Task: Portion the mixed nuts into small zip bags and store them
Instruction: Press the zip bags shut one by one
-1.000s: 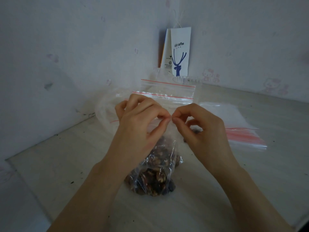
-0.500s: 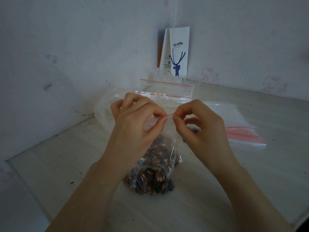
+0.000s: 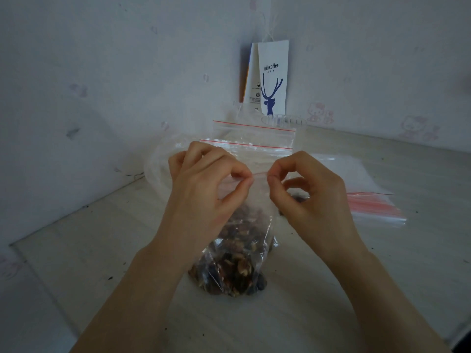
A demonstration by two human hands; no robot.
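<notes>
the filled zip bag (image 3: 237, 253) of mixed nuts (image 3: 229, 271) stands on the counter (image 3: 102, 250) at the centre of view. both hands pinch its red zip strip (image 3: 260, 174) at the top. the left hand (image 3: 204, 189) has thumb and forefinger closed on the strip, and the right hand (image 3: 308, 194) grips it the same way just beside, at 3 o'clock from the left.

the likely trouble: if the pinch skips a stretch, the seal would stay open there and nuts could spill when the bag is stored. the thin film may also slip or fold between the fingertips, so the two tracks miss each other. pressing down too hard could tip the bag, since it rests on a narrow heap.

compared with a second ago, the fingertips, which then touched, have drawn a little apart, baring a short run of red strip between them.

behind, at 12 o'clock, more zip bags (image 3: 252, 138) stand up, with a paper coffee bag (image 3: 272, 77) against the wall. a flat stack of empty bags (image 3: 369, 197) lies at 3 o'clock.
</notes>
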